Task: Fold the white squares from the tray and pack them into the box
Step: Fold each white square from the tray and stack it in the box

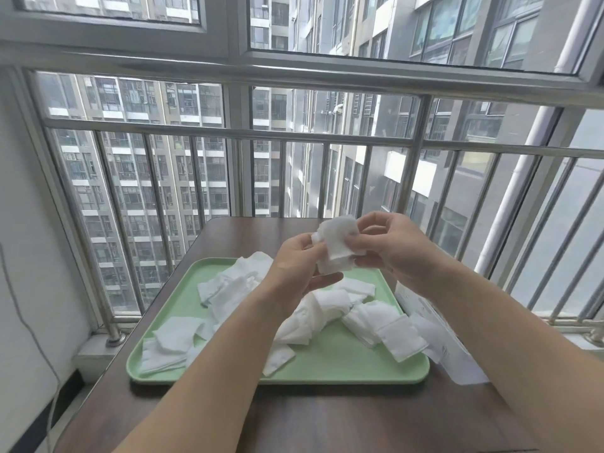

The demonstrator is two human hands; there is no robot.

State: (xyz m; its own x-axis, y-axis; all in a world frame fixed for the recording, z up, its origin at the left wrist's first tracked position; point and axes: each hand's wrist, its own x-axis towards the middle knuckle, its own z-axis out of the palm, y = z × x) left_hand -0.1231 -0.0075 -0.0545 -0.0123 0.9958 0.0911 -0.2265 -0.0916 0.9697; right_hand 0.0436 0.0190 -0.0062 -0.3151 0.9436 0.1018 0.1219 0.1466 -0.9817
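Holding one square (336, 246) between left hand (294, 266) and right hand (389, 246), raised over the far end of the tray (343, 364) and clear of it. Left fingers (323, 279) curled, pinching the square's left edge. Right fingers (369, 223) curled round its right side, thumb pressed low on the front. Crumpled and partly folded, touching only the hands. Below: loose heap of squares (313, 308) across the green tray, thickest mid-tray, with a few flat singles at the near-left corner and the right rim, one overhanging the right edge. Just beside the tray's right rim, a white box (451, 354), mostly hidden under the right forearm; cannot tell whether anything is inside. Tray and box both on a dark wood-grain counter (294, 420), tray set slightly askew to the near edge. Behind the counter: steel railing (228, 135) and window, apartment blocks outside. At left, a white wall (19, 223) with a thin cable (19, 308) hanging down it.
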